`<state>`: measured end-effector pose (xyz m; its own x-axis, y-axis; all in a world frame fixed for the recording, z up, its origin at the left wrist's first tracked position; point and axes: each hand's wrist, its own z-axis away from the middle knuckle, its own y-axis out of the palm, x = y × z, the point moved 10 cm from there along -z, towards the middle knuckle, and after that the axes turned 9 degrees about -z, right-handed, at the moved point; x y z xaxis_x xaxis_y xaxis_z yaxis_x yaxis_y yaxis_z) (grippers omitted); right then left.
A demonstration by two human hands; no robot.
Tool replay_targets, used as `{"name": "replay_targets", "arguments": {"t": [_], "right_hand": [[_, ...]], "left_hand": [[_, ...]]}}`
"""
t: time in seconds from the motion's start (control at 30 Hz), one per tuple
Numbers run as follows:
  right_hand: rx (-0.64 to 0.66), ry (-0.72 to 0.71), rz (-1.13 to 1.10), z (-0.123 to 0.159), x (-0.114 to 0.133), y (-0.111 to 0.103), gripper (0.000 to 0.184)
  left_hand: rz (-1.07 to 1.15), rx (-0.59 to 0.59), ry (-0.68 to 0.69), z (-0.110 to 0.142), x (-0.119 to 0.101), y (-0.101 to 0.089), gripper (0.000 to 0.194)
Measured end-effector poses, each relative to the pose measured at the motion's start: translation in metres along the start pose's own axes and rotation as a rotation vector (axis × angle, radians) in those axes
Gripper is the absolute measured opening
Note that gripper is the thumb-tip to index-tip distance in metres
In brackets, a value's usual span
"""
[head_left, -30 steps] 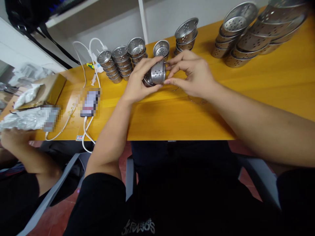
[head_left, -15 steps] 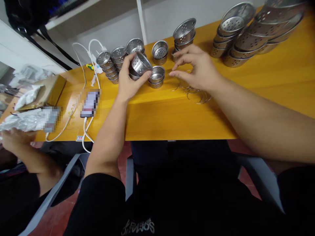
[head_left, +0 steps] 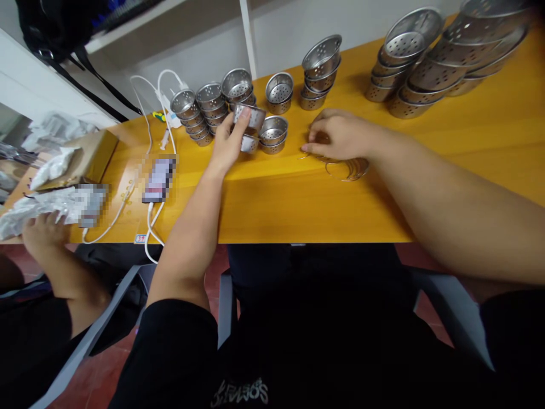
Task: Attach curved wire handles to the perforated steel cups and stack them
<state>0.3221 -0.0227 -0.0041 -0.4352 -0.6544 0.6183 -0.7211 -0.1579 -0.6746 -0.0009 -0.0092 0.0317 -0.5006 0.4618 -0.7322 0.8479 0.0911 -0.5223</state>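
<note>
Left hand [head_left: 227, 149] gripped a small perforated steel cup [head_left: 251, 116] over the stacked cups [head_left: 272, 133] near the surface's far edge. Right hand [head_left: 340, 136] fingers pinched, picking at thin wire rings [head_left: 347, 167]; next likely needs one ring separated.

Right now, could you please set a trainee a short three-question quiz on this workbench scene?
1. True or false: the left hand holds a perforated steel cup.
2. What lies under the right hand? A) wire rings B) a phone C) a cable
3. Name the surface of the yellow table side where the largest strainer bowls are stacked.

Key: 1 true; 2 A; 3 the far right.
</note>
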Motion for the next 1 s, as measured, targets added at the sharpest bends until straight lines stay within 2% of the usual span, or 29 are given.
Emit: {"name": "replay_targets", "arguments": {"t": [0.1, 0.2, 0.3, 0.37, 0.5, 0.63, 0.77, 0.9, 1.0], "right_hand": [[-0.13, -0.034, -0.064, 0.0, 0.008, -0.011, 0.06], [-0.22, -0.062, -0.2, 0.0, 0.029, -0.016, 0.058], [-0.173, -0.039, -0.29, -0.001, 0.052, -0.009, 0.054], [-0.197, -0.039, -0.295, 0.001, 0.066, -0.012, 0.051], [-0.27, -0.161, -0.241, 0.007, 0.098, -0.024, 0.054], [-0.23, -0.243, -0.288, 0.008, 0.122, -0.013, 0.053], [-0.217, -0.193, -0.332, 0.005, 0.125, 0.0, 0.034], [-0.214, -0.119, -0.3, 0.005, 0.117, -0.002, 0.037], [-0.194, -0.131, -0.263, 0.004, 0.116, -0.005, 0.036]], "left_hand": [[0.046, 0.059, -0.028, 0.003, 0.003, 0.011, 0.109], [0.068, 0.112, -0.012, 0.01, -0.008, 0.022, 0.103], [0.072, 0.139, 0.002, 0.016, -0.022, 0.026, 0.1], [0.052, 0.126, 0.025, 0.017, -0.03, 0.024, 0.1], [0.01, 0.097, 0.099, 0.016, -0.043, 0.017, 0.098], [0.009, 0.12, 0.163, 0.018, -0.051, 0.021, 0.099], [0.03, 0.153, 0.192, 0.018, -0.048, 0.027, 0.098], [-0.006, 0.086, 0.188, 0.01, -0.027, 0.018, 0.095], [-0.025, 0.054, 0.202, 0.005, -0.015, 0.012, 0.106]]}}
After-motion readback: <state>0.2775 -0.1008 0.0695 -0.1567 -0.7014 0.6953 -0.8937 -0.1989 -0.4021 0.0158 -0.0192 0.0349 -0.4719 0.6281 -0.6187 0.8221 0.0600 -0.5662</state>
